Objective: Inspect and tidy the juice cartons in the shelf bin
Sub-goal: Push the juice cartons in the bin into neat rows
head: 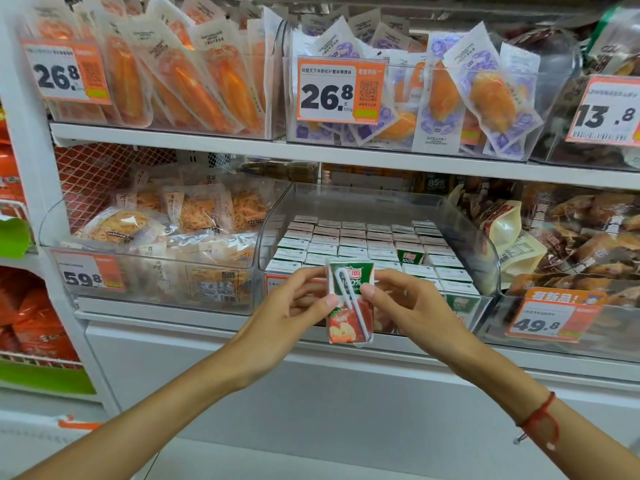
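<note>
A person is standing at a shop shelf, holding one small juice carton upright in front of a clear plastic shelf bin. Both arms are reaching forward from below. The left hand is pinching the carton's left edge, its thumb tip lying on the front face near the middle. The right hand is grasping the carton's right edge, with the thumb pressing on the front just under the green band. So each grip is closing on the same carton. A red string bracelet is circling the right wrist.

The carton is green at the top, with "100%" printed there, and is showing red apple pictures lower down. A white wrapped straw is lying slantwise across its front.

Behind it, the bin is sitting on the middle shelf, filled with tidy rows of matching cartons, their white tops facing up. One carton on the right side is standing higher than the others, showing its green face.

A bin of packaged snacks is sitting to the left, and bags of brown snacks to the right. Orange price tags are hanging on the bin fronts.
</note>
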